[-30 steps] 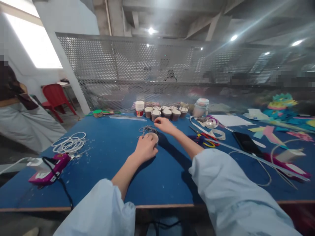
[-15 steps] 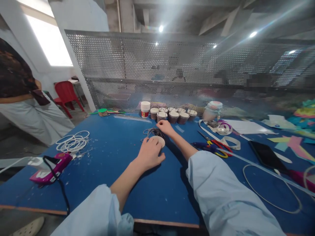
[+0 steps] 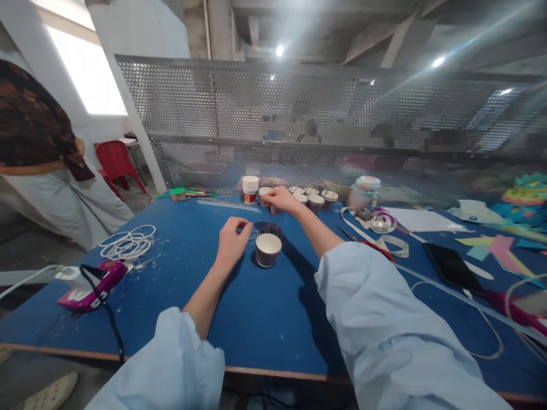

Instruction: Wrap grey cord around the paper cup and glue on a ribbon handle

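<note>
While the paper cup (image 3: 267, 254) is stood upright, open top up, on the blue table (image 3: 269, 324), both hands are held apart from it. The left hand (image 3: 234, 240) is placed just left of the cup, thumb and fingertips brought together near the dark cords (image 3: 273, 228), which are bunched right behind the cup; whether a cord is pinched cannot be told. The right hand (image 3: 282, 199) is extended farther back, fingers curled and tips drawn close, and the white-topped cups (image 3: 315, 201) are partly covered by it; whether anything is gripped or touched there cannot be made out. A stack of cups (image 3: 250, 190) is set left of that group, a jar (image 3: 363, 193) right of it. Coiled white cable (image 3: 128, 244) is laid far left, a phone (image 3: 453, 269) right.
</note>
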Action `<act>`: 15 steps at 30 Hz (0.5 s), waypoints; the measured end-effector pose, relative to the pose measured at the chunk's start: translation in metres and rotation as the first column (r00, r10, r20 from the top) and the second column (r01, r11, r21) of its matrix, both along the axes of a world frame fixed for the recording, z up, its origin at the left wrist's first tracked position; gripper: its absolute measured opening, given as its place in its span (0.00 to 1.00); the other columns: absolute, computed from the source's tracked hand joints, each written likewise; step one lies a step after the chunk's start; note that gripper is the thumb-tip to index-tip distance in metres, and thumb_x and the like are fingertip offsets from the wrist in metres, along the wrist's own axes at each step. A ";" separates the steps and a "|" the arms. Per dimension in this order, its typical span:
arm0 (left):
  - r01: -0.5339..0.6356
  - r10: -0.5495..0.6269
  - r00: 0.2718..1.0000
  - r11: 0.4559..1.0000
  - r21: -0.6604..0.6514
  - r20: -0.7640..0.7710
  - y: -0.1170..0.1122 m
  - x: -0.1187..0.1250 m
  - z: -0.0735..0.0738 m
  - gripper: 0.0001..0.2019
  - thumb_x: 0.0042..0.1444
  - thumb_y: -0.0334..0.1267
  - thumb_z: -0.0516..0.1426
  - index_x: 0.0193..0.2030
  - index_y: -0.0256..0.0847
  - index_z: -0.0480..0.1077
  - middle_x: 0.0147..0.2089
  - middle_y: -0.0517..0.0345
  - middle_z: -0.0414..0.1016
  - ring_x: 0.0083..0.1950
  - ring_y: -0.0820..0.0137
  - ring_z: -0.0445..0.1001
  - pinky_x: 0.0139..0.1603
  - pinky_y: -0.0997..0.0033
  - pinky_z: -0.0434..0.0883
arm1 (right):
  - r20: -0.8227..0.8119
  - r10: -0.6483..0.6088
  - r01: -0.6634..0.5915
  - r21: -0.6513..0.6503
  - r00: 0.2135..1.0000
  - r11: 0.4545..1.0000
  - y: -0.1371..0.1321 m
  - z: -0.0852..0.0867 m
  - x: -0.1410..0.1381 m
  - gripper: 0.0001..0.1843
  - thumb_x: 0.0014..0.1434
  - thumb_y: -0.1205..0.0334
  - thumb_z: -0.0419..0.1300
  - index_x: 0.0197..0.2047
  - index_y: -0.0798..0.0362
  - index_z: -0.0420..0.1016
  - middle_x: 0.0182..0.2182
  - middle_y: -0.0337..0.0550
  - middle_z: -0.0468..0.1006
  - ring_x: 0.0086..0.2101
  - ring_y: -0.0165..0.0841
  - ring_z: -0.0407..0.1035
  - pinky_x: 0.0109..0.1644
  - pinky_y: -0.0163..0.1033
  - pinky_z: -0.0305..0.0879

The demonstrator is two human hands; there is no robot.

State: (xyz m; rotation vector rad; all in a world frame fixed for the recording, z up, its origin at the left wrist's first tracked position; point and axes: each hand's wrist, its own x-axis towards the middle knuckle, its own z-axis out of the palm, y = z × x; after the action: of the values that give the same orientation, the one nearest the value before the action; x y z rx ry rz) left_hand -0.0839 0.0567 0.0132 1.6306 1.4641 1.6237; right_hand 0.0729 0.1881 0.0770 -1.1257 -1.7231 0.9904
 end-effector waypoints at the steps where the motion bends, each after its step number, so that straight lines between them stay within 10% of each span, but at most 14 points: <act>1: -0.017 0.018 0.999 1.000 -0.024 0.039 0.005 -0.004 -0.004 0.05 0.51 0.39 0.56 0.30 0.41 0.70 0.34 0.57 0.73 0.38 0.68 0.71 0.41 0.70 0.68 | -0.013 0.004 -0.004 0.011 1.000 1.000 -0.001 0.004 -0.002 0.07 0.51 0.65 0.63 0.23 0.56 0.75 0.18 0.38 0.76 0.23 0.27 0.71 0.28 0.29 0.65; 7: 0.027 0.018 0.961 0.987 -0.158 0.277 0.023 -0.013 -0.019 0.09 0.47 0.40 0.57 0.33 0.38 0.71 0.32 0.57 0.73 0.30 0.71 0.71 0.25 0.75 0.68 | -0.078 0.017 -0.013 0.043 0.997 0.999 -0.009 0.030 -0.013 0.06 0.50 0.66 0.64 0.23 0.56 0.76 0.18 0.36 0.75 0.25 0.27 0.70 0.29 0.29 0.65; 15: 0.329 -0.265 0.891 0.937 -0.122 0.370 0.041 0.002 0.019 0.23 0.46 0.39 0.62 0.51 0.42 0.68 0.47 0.51 0.76 0.29 0.74 0.75 0.22 0.77 0.68 | -0.202 0.137 -0.157 -0.091 0.970 0.983 -0.042 0.037 -0.051 0.06 0.53 0.68 0.64 0.25 0.57 0.77 0.22 0.41 0.78 0.23 0.27 0.70 0.26 0.30 0.69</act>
State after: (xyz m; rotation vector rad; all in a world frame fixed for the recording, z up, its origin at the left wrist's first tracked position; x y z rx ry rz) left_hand -0.0824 0.0979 0.0318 1.3077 1.0844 1.4645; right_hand 0.0214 0.1457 0.1140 -0.9420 -1.6288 1.2546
